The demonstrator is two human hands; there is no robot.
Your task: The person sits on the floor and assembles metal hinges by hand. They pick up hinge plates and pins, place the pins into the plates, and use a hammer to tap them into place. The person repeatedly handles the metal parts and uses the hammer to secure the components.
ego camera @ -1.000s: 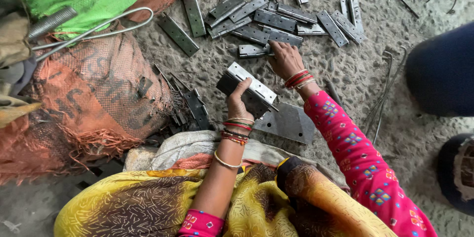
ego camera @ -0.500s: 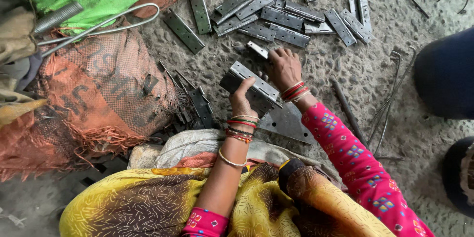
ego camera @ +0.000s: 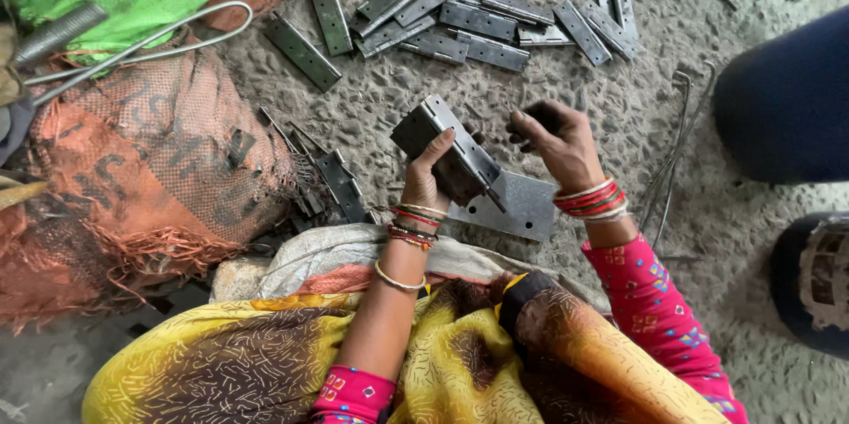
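Left hand (ego camera: 427, 178) gripping dark folded steel hinge (ego camera: 447, 148) above flat grey metal plate (ego camera: 506, 205); right hand (ego camera: 559, 139) pinching something small, unclear; likely slip of hinge, pinching fingers

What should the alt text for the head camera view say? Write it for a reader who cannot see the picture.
A seated person's left hand grips a folded grey metal hinge while the right hand hovers beside it, fingers curled. More flat hinges lie scattered on the rough ground, with an orange woven sack to the left.
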